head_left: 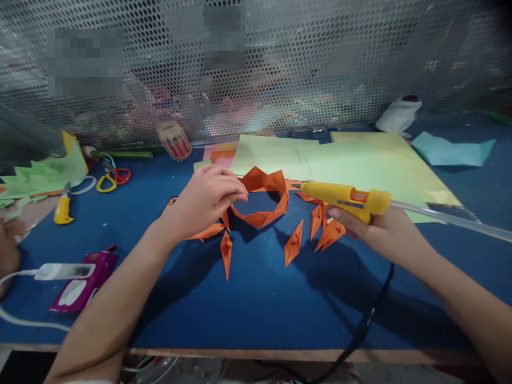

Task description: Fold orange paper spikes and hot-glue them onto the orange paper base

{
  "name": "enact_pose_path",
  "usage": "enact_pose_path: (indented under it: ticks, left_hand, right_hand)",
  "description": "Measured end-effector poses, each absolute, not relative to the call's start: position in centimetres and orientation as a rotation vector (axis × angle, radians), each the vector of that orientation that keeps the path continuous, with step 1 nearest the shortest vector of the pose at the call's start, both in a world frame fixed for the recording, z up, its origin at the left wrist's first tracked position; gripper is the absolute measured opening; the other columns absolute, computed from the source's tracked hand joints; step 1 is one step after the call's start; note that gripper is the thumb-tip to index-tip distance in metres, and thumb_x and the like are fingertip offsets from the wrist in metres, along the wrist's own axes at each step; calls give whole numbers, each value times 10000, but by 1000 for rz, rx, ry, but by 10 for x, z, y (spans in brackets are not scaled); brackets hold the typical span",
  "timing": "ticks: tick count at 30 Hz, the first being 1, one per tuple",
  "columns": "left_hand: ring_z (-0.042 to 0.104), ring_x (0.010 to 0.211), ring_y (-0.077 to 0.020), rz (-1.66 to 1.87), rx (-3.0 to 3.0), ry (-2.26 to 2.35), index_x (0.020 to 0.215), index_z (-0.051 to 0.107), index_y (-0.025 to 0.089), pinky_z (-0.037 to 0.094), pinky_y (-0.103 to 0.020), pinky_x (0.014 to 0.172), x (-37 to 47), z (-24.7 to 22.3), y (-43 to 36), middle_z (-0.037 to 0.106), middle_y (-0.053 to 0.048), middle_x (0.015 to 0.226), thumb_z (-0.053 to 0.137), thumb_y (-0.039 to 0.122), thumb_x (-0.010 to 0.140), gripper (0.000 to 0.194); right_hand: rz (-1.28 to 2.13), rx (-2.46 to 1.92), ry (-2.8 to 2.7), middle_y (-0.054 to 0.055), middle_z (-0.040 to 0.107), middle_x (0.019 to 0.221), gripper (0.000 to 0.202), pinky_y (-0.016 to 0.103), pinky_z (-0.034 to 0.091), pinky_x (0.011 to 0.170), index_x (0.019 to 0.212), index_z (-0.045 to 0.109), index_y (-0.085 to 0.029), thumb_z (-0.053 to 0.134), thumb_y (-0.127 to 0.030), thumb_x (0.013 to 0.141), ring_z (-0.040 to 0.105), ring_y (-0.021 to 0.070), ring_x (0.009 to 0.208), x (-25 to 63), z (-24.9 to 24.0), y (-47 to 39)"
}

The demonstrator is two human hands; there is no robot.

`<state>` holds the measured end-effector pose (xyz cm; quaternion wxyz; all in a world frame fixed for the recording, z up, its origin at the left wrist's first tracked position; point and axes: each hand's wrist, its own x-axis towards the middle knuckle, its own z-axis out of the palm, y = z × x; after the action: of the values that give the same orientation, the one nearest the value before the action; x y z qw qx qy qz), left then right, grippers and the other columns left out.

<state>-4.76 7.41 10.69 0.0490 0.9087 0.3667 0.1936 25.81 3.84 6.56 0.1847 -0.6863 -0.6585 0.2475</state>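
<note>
My left hand is closed, its fingertips pinched at the left rim of a folded orange paper ring with a pointed edge. The exact grip point is partly hidden by the fingers. My right hand is wrapped round a yellow glue gun, whose dark nozzle points left, close to the ring's right side. From the gun's back runs a long clear glue stick. Folded orange paper pieces lie around: one diamond-shaped piece below my left hand, another piece right of the ring, and several under the gun.
Pale green paper sheets lie behind the ring. At left are scissors, a yellow cutter, a purple packet and another person's hand. A black cord crosses the table's front edge. Perforated metal mesh stands behind.
</note>
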Motion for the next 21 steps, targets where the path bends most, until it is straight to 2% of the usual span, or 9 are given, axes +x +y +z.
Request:
enact_pose_path:
  ticks: [4,7,12,17,21]
  left_hand:
    - [577,831,-184,639,2678,1268,782,644,177,418,-336,787,-42,111,69,685,-26,816,450,253,929,255]
    - [584,812,-175,789,2594,1331,768,661,187,444,-313,756,-39,117,62,686,-10,785,559,286,878,180]
    - [607,759,-171,1061,2460,1290,744,721,247,492,-304,680,-39,125,51,703,17,735,700,239,777,40]
    - [620,731,-171,1258,2359,1195,720,730,324,527,-341,676,-40,133,41,710,52,707,782,212,706,124]
    - [625,681,-155,1395,2268,1105,679,717,320,525,-364,710,-42,143,31,696,68,675,814,194,670,159]
  right_hand:
    - [699,-1933,-1866,50,613,580,711,349,428,557,862,681,-183,403,-811,679,565,213,566,257,66,38]
    - [697,-1942,-1848,54,617,579,724,355,428,548,850,681,-186,399,-826,660,565,217,555,256,66,38]
    - [680,-1953,-1834,40,589,534,690,358,425,529,803,684,-210,414,-824,641,571,231,540,257,64,39]
    - [664,-1958,-1844,32,564,511,673,342,412,503,782,682,-212,420,-817,649,560,218,520,258,63,41]
    - [668,-1963,-1852,26,548,502,652,332,406,501,731,654,-217,407,-815,654,551,208,519,257,65,40]
